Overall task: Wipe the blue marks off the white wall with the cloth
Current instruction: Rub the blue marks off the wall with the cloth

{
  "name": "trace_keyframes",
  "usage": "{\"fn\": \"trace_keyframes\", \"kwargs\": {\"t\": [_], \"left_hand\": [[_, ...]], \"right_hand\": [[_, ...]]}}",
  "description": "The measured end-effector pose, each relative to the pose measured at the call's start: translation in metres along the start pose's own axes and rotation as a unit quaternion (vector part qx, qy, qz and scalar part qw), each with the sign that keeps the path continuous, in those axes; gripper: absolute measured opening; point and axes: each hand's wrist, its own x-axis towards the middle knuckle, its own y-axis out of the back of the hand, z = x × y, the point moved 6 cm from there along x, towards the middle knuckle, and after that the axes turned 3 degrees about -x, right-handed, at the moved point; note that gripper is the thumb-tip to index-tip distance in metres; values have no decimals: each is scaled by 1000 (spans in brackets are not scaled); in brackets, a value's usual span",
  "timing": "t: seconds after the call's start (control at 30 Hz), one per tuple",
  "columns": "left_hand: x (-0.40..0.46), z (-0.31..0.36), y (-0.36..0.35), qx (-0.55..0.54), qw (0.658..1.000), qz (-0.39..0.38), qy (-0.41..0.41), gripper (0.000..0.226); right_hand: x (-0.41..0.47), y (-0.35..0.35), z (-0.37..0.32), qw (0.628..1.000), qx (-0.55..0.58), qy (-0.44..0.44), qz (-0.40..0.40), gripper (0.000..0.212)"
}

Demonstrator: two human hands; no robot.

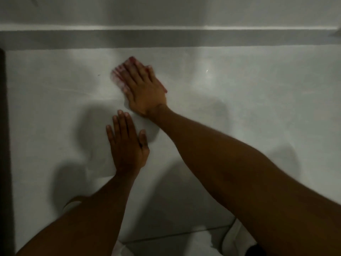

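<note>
My right hand (143, 87) presses flat on a red-and-white cloth (118, 75) against the white wall (239, 93). The cloth shows blurred past the fingertips and along the hand's right edge. My left hand (127, 143) lies flat on the wall below and slightly left, fingers together, holding nothing. A tiny dark speck (99, 75) sits on the wall left of the cloth. I cannot make out any clear blue marks in this dim light.
A grey horizontal band (184, 38) with a lighter ledge above crosses the top. A dark vertical edge (3, 145) borders the wall at far left. Floor tile and white footwear (232, 239) show at the bottom.
</note>
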Motion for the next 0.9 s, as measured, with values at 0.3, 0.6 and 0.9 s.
{"fn": "trace_keyframes", "kwargs": {"t": [0.3,0.6,0.9], "left_hand": [[-1,-1,0,-19,1000,4,-5,70],[-1,0,-3,-33,999,-13,1,70],[-1,3,-3,-11,999,-54,-1,70]], "right_hand": [[-186,-19,49,1000,-27,12,-7,65],[-159,6,131,997,-48,-50,20,62],[-52,12,116,979,-4,-195,-64,84]]}}
